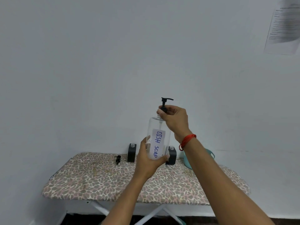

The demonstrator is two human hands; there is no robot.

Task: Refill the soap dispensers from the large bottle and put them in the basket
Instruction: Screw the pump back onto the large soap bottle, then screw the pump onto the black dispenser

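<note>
While the left grip [149, 161] wraps the lower body of the large DISH SOAP bottle [155, 125] to steady it above the ironing board [97, 179], the right grip [174, 118] pinches the collar of its black pump [165, 103], probably to unscrew it for pouring. 2 dark dispensers stand uncapped at the far edge, ready for filling: the left dispenser [131, 153] and the right dispenser [172, 155]. 1 loose pump [117, 159] lies left, and the teal basket [211, 154] waits right.

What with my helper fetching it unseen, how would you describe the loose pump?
Find the leopard-print board. Near its back edge, left of the left dark dispenser, lies the loose pump: small, black, lying flat, fitted to no bottle.
</note>
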